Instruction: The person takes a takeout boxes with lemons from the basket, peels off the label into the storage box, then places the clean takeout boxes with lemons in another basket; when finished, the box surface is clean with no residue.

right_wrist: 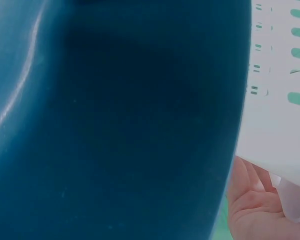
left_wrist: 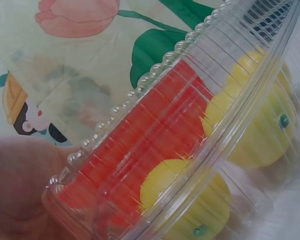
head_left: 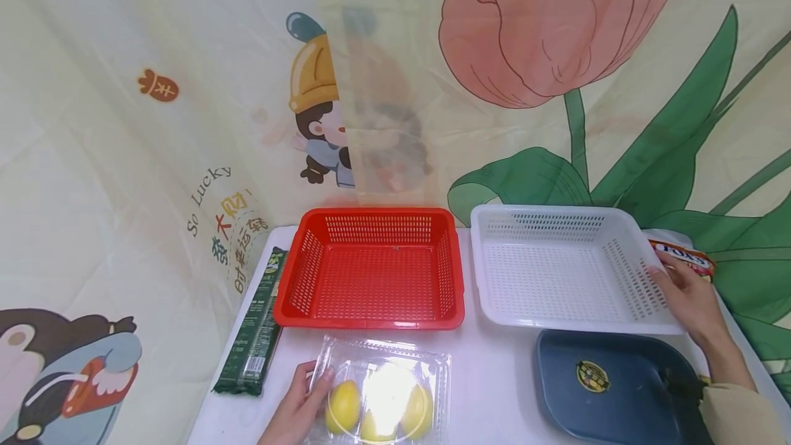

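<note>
My left hand (head_left: 298, 409) grips the left edge of a clear plastic clamshell box (head_left: 441, 380) in front of the red basket. Inside the box are yellow lemon-like fruits (head_left: 342, 406), partly washed out by glare; the left wrist view shows green spots on two of them (left_wrist: 200, 229). On the right side of the white basket (head_left: 559, 327), my right hand (head_left: 691, 296) holds the rim, thumb over the edge. In the right wrist view a dark blue basin (right_wrist: 140, 125) hides much of that hand (right_wrist: 257, 210).
A red basket (head_left: 369, 323) stands left of the white one. A long dark green packet (head_left: 252, 335) lies at the table's left edge. Behind my right hand is a red-and-white FOX'S packet (head_left: 686, 259). The blue basin sits at the front right, and a printed curtain (head_left: 395, 88) hangs behind.
</note>
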A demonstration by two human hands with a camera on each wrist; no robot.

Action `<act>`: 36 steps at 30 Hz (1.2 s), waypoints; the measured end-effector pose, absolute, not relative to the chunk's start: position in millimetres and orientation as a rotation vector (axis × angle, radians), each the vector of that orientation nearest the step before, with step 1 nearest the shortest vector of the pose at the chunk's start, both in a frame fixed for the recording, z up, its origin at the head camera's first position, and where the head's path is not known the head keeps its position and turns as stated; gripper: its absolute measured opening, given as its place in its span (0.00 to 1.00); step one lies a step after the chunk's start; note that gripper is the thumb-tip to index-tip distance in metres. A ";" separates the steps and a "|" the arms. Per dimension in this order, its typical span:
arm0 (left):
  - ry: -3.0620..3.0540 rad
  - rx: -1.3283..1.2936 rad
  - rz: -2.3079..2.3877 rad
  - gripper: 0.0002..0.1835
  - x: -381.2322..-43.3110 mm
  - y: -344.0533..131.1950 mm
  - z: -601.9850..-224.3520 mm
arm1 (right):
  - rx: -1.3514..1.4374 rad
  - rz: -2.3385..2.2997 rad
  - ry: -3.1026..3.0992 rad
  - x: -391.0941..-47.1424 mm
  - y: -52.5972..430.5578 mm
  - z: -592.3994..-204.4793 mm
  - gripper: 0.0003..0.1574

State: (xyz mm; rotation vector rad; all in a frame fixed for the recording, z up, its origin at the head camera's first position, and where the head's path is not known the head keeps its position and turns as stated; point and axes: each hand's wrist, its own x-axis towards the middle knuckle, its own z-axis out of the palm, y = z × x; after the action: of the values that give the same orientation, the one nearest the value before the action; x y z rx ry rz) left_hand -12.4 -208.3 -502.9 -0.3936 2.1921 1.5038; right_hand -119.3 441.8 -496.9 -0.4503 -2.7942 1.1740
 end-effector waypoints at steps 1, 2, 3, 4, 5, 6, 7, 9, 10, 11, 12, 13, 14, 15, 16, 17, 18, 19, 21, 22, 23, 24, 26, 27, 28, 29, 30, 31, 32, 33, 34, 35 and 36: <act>2.188 -0.394 1.507 0.39 -12.2 -208.2 -503.0 | -0.451 1.176 -2.792 -119.3 441.7 -497.3 0.46; 2.181 -0.399 1.504 0.40 -12.2 -208.0 -503.2 | -0.448 1.178 -2.789 -119.2 441.6 -497.9 0.46; 2.174 -0.398 1.502 0.40 -12.1 -207.9 -503.4 | -0.446 1.181 -2.786 -119.0 441.5 -498.6 0.46; 2.173 -0.391 1.507 0.39 -11.9 -207.6 -503.6 | -0.442 1.185 -2.783 -118.9 441.4 -499.5 0.45; 2.170 -0.382 1.513 0.39 -11.7 -207.1 -503.7 | -0.439 1.189 -2.780 -118.5 441.3 -500.3 0.45; 2.166 -0.373 1.514 0.39 -11.7 -206.6 -503.7 | -0.437 1.193 -2.777 -118.3 441.2 -501.2 0.45; 2.159 -0.370 1.508 0.39 -11.9 -206.0 -503.4 | -0.434 1.201 -2.774 -118.1 441.2 -502.0 0.45; 2.146 -0.355 1.510 0.40 -11.9 -204.2 -502.2 | -0.429 1.210 -2.769 -117.8 441.0 -503.2 0.45; 2.140 -0.346 1.511 0.40 -12.0 -203.1 -501.2 | -0.428 1.209 -2.769 -117.8 441.0 -503.5 0.45; 2.131 -0.338 1.507 0.40 -12.2 -201.7 -500.0 | -0.428 1.209 -2.768 -117.9 441.0 -503.5 0.45; 2.125 -0.328 1.501 0.41 -12.3 -200.2 -498.4 | -0.431 1.206 -2.769 -118.1 440.9 -503.2 0.45; 2.118 -0.318 1.499 0.41 -12.2 -198.4 -496.8 | -0.432 1.201 -2.771 -118.3 441.0 -502.8 0.45; 2.113 -0.307 1.497 0.41 -12.2 -196.3 -495.0 | -0.436 1.195 -2.774 -118.4 441.2 -502.0 0.45; 2.113 -0.292 1.497 0.40 -12.2 -193.7 -493.2 | -0.438 1.187 -2.779 -118.6 441.4 -501.3 0.46; 2.103 -0.285 1.491 0.40 -12.3 -191.0 -491.1 | -0.442 1.190 -2.782 -118.9 441.6 -500.5 0.46; 2.099 -0.275 1.486 0.40 -12.5 -187.8 -489.2 | -0.447 1.197 -2.784 -119.2 442.1 -499.7 0.46; 2.093 -0.265 1.485 0.40 -12.4 -184.5 -487.0 | -0.450 1.198 -2.787 -119.3 442.5 -499.1 0.46; 2.084 -0.251 1.489 0.40 -12.5 -180.9 -485.0 | -0.454 1.200 -2.787 -119.4 442.9 -498.6 0.46; 2.070 -0.211 1.505 0.38 -12.9 -174.0 -481.4 | -0.458 1.208 -2.785 -119.7 443.4 -498.2 0.46; 2.055 -0.196 1.510 0.38 -13.2 -170.7 -479.4 | -0.460 1.211 -2.782 -119.9 443.6 -498.1 0.46; 2.051 -0.166 1.524 0.37 -13.3 -167.6 -477.6 | -0.463 1.208 -2.781 -120.0 443.9 -498.4 0.46; 2.048 -0.139 1.536 0.36 -13.3 -164.8 -475.4 | -0.466 1.204 -2.780 -120.0 444.0 -498.7 0.46; 2.057 -0.083 1.551 0.33 -13.7 -160.2 -470.9 | -0.476 1.215 -2.779 -120.5 444.2 -499.3 0.46; 2.058 -0.063 1.557 0.32 -14.0 -158.1 -468.1 | -0.481 1.221 -2.780 -120.8 444.1 -499.5 0.46; 2.053 -0.055 1.563 0.31 -14.3 -156.2 -465.3 | -0.486 1.225 -2.782 -121.1 444.1 -499.7 0.46; 2.067 -0.033 1.566 0.30 -14.9 -154.6 -462.4 | -0.488 1.223 -2.784 -121.3 444.0 -499.8 0.46; 2.076 -0.027 1.560 0.30 -16.0 -153.0 -459.2 | -0.490 1.218 -2.784 -121.4 443.8 -499.7 0.46; 2.080 -0.024 1.553 0.29 -17.4 -151.6 -456.1 | -0.490 1.214 -2.786 -121.5 443.4 -499.6 0.47; 2.080 -0.028 1.544 0.30 -19.0 -150.1 -453.0 | -0.489 1.209 -2.786 -121.4 443.1 -499.5 0.47; 2.086 -0.023 1.537 0.30 -21.2 -148.5 -449.7 | -0.486 1.198 -2.787 -121.2 443.0 -499.3 0.47; 2.095 -0.008 1.530 0.30 -23.5 -147.1 -446.6 | -0.484 1.191 -2.786 -120.8 442.8 -499.2 0.47; 2.110 0.011 1.522 0.31 -25.9 -145.8 -443.5 | -0.480 1.185 -2.785 -120.5 442.6 -498.8 0.46; 2.110 0.020 1.516 0.31 -28.7 -144.4 -440.1 | -0.479 1.187 -2.784 -120.3 442.5 -498.6 0.46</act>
State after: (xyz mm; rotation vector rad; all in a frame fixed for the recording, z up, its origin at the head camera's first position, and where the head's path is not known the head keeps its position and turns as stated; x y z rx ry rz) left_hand -28.7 -144.4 -440.1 0.0204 2.1104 1.5157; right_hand -120.3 442.5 -498.6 -0.4787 -2.7844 1.1868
